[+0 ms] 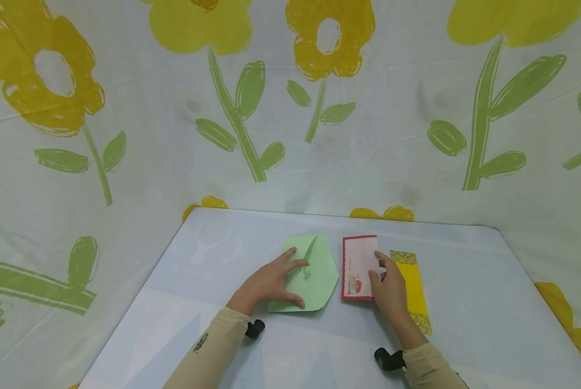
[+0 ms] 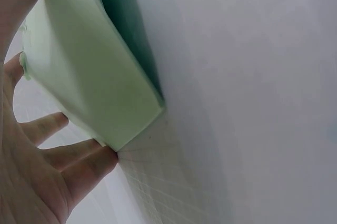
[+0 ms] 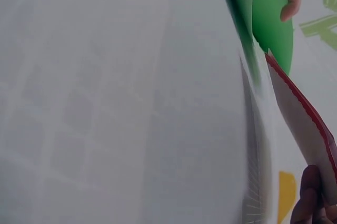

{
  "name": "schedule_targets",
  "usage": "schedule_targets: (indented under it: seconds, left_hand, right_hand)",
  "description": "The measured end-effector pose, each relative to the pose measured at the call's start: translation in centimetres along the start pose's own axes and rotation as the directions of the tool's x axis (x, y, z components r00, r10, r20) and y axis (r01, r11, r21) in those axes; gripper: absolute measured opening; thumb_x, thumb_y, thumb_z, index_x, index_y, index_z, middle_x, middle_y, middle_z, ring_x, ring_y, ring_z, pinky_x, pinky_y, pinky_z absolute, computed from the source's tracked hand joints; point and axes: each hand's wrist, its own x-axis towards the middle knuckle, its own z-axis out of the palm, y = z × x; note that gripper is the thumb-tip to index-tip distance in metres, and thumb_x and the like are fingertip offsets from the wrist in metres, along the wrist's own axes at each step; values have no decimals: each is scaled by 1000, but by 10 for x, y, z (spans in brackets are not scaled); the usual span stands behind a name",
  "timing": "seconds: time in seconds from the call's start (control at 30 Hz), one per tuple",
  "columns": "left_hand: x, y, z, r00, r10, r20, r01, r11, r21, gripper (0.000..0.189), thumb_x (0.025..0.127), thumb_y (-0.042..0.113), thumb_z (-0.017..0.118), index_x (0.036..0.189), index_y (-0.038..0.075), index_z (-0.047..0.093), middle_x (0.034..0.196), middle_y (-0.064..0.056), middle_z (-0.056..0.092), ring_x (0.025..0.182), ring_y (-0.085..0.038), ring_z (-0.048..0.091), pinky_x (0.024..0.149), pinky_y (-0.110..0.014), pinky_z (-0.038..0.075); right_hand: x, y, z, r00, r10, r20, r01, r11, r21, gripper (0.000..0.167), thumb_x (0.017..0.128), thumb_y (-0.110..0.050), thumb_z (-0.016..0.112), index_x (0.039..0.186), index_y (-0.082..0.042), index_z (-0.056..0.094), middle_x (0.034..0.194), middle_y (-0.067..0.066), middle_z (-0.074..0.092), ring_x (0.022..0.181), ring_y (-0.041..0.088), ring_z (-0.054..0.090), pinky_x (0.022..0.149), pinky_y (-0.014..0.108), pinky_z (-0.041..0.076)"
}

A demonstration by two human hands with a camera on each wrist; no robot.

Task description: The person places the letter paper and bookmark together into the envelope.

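My left hand (image 1: 271,278) lies with spread fingers over the left part of a light green paper envelope (image 1: 321,270), whose flap points right. In the left wrist view the fingers are extended and touch the envelope (image 2: 100,71) along its edges. To the right is a pale pink card or envelope (image 1: 360,262) with a red border and a small printed picture low down. My right hand (image 1: 391,286) pinches it at its right edge between thumb and fingers. The right wrist view shows fingertips (image 3: 310,179) on the red-bordered paper (image 3: 300,111), which stands tilted there.
A yellow paper strip or envelope (image 1: 414,286) with patterned ends lies right of the right hand, partly hidden by it. All rest on a pale table (image 1: 173,292). Behind rises a white cloth (image 1: 368,167) printed with yellow flowers. Black wrist cameras (image 1: 389,359) sit on both wrists.
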Motion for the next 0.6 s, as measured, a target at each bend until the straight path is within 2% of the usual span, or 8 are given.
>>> schedule_targets:
  seconds: [0.6]
  left_hand:
    - [0, 1, -1, 1000, 7, 2, -7, 1000, 11, 102, 57, 76, 83, 147, 43, 48, 168, -4, 21, 141, -30, 45, 103, -48, 48]
  right_hand:
    - [-1, -10, 4, 1000, 3, -5, -3, 999, 39, 56, 101, -13, 62, 153, -9, 43, 138, 19, 55, 88, 26, 52, 79, 31, 49]
